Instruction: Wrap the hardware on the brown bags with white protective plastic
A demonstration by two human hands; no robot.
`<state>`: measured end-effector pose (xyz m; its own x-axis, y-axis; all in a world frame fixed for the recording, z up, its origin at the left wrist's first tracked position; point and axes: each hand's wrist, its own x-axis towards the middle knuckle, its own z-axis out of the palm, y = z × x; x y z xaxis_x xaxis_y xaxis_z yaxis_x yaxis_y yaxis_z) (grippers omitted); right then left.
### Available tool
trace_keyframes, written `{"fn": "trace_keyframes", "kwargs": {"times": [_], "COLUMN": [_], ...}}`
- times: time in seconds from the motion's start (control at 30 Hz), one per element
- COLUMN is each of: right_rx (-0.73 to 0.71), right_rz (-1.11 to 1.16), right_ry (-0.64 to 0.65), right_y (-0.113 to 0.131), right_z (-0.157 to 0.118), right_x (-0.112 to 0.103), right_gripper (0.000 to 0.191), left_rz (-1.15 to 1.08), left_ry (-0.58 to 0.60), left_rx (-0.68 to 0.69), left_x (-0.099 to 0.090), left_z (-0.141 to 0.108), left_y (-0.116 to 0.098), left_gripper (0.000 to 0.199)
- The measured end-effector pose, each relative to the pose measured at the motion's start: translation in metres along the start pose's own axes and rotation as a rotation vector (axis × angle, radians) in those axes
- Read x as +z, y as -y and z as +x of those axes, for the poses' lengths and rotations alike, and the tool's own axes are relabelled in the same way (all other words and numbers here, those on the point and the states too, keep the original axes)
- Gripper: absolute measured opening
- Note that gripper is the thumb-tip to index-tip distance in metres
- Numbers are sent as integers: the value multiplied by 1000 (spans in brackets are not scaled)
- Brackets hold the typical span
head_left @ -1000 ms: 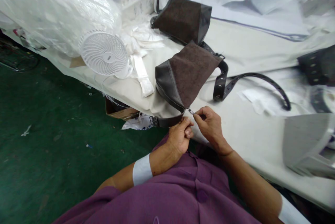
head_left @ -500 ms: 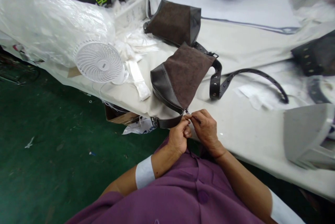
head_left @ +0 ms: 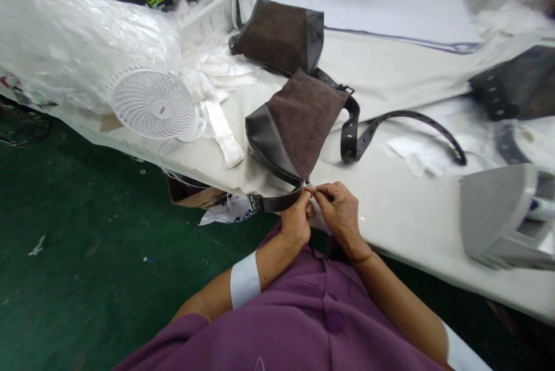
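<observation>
A: Bag?
B: Brown suede-and-black-leather shoulder bag [head_left: 299, 128] on white-covered bench [head_left: 411, 209], 12 o'clock from hands.
A: Grips?
B: Left hand [head_left: 296, 222] closed on black leather strap [head_left: 277, 203]; right hand [head_left: 340, 215] has moved in, pinching tiny metal clasp [head_left: 308, 182].

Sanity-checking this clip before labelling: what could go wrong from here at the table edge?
The small metal fitting pinched in the right hand is tiny, so if it slips, it could drop to the green floor. The bag sits at the table's edge, its dark strap apparently overhanging and gripped by the left hand. Letting go might let the bag slide off.
</observation>
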<state>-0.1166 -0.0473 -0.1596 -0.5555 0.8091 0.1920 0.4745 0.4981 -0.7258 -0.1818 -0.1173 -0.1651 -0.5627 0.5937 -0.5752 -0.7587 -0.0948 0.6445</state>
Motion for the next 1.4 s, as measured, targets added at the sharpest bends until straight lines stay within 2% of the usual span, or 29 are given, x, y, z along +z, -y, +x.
{"fn": "trace_keyframes", "kwargs": {"times": [0.2,0.37,0.47,0.63,0.7,0.77,0.83,0.93,1.07,1.17,1.27,1.4], "right_rx": [31,38,22,-63,24,195,333,387,470,586,666,807], "right_rz": [39,86,32,-12,85,246,411,518,614,729,811,969], "right_ry": [-44,-38,-38,26,16,-12,17,88,83,175,361,628], "right_y": [2,3,4,3,1,0,-1,1,6,7,5,2], "right_z": [-6,-8,-9,-12,-10,-6,0,9,14,16,20,25], "right_x": [6,9,12,7,3,0,1,6,15,15,12,10], "right_gripper": [11,8,10,15,17,27,35,28,18,19,22,24], "left_rz": [-134,-198,-225,-180,-158,-143,-136,-130,-132,-150,-151,-148], "left_ry": [98,63,60,-59,-58,-29,-6,34,75,101,149,224], "left_rx": [17,37,43,60,60,54,64,99,91,-16,-138,-234], "left_x": [-1,-4,-3,-1,0,0,0,-1,-7,-13,-18,-21], "left_z": [11,13,14,13,13,12,12,12,12,13,15,16], "left_y": [8,10,10,7,5,4,3,2,0,0,-3,-11], "left_gripper": [26,34,36,42,42,41,40,38,39,39,37,34]}}
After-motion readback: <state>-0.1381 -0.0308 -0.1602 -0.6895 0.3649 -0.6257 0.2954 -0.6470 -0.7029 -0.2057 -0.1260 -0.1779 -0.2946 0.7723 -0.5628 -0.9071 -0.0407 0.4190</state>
